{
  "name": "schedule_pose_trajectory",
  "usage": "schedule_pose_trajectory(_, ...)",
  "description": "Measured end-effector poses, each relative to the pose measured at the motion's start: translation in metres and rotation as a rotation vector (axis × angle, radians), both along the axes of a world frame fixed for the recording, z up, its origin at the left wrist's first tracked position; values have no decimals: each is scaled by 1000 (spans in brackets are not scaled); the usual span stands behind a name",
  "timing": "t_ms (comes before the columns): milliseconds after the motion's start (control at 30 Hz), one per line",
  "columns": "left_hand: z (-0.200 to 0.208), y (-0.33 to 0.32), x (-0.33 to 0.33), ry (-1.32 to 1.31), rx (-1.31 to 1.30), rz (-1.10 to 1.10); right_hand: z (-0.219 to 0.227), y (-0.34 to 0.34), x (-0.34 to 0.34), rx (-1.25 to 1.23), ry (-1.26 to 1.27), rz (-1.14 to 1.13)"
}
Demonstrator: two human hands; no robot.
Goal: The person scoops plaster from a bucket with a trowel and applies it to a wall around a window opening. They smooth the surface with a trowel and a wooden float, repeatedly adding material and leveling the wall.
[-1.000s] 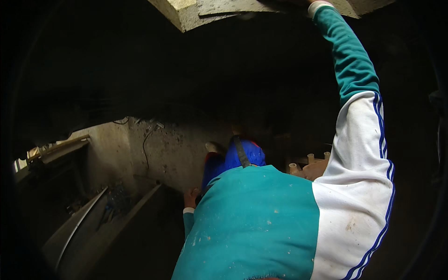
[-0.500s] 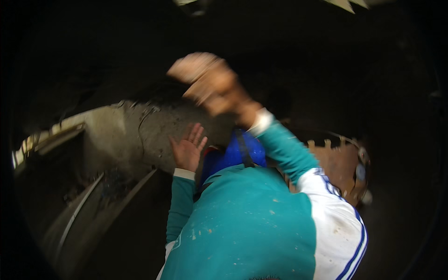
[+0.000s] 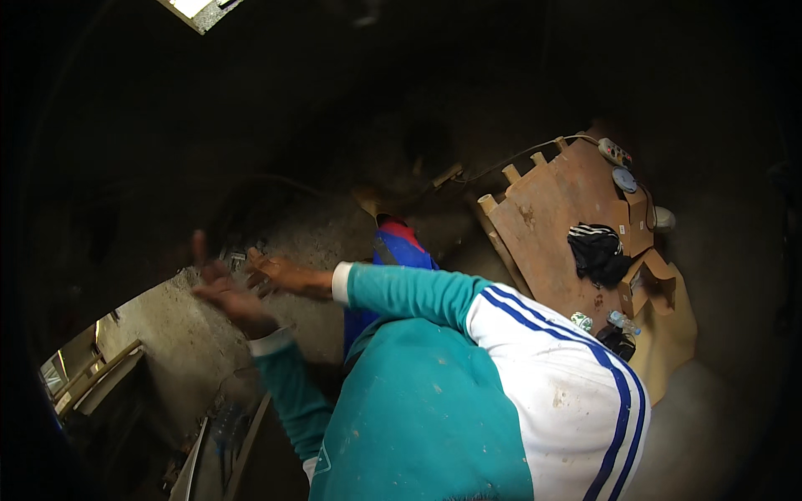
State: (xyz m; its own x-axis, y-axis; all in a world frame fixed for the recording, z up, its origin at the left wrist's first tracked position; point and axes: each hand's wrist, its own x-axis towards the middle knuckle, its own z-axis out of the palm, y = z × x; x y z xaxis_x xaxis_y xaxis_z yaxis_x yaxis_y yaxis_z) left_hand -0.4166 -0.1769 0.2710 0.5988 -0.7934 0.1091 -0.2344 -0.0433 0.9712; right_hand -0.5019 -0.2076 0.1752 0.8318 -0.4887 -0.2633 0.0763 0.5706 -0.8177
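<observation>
My left hand (image 3: 221, 296) is stretched out in front of me at the left, fingers spread and blurred by motion. It comes out of a teal sleeve with a white cuff. My right hand (image 3: 271, 271) reaches across from a teal and white sleeve with blue stripes and touches or nearly touches the left hand. I see nothing held in either hand. Below them is a rough grey concrete surface (image 3: 167, 334). My blue and red trouser leg (image 3: 401, 246) shows just right of the hands.
A brown wooden board (image 3: 543, 217) lies at the right with a black cloth (image 3: 597, 250), a white power strip (image 3: 616, 153) and a plastic bottle (image 3: 622, 321) on it. Wooden planks (image 3: 100, 376) lean at the lower left. A bright opening (image 3: 196, 8) is overhead; the surroundings are dark.
My right arm has come down from the opening overhead to chest height. Both hands have moved left and met in front of me. The wooden board has come into view.
</observation>
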Motion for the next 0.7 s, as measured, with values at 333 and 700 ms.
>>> schedule_pose_trajectory(333,-158,164,28,269,869,111,68,46,-103,178,-421,-293)
schedule_pose_trajectory(700,-227,188,-70,-584,1028,-708,-95,51,-236,171,455,-624)
